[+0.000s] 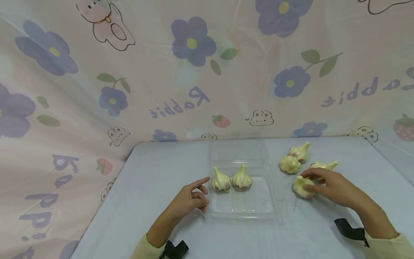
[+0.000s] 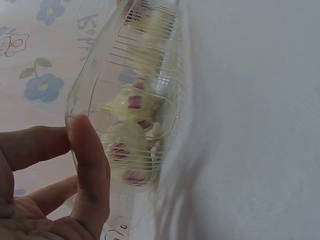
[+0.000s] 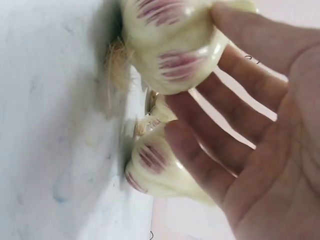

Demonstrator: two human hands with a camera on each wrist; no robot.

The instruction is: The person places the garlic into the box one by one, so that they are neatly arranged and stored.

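A clear plastic container (image 1: 240, 214) lies with its lid (image 1: 237, 151) folded back. Two garlic bulbs, one on the left (image 1: 221, 180) and one on the right (image 1: 242, 178), sit side by side in the tray, stems up. My left hand (image 1: 189, 199) is at the tray's left side, its thumb and a finger (image 2: 90, 165) pinching the rim. On the right, my right hand (image 1: 336, 187) grips another garlic bulb (image 1: 302, 187) between thumb and fingers. This bulb (image 3: 175, 45) shows purple streaks and dry roots near the table.
Beyond the right hand lie more garlic bulbs: two close together, one farther back (image 1: 300, 151) and one nearer (image 1: 289, 164), and one partly behind the hand (image 1: 324, 165). A patterned curtain (image 1: 194, 90) hangs along the back edge of the white table (image 1: 168, 162).
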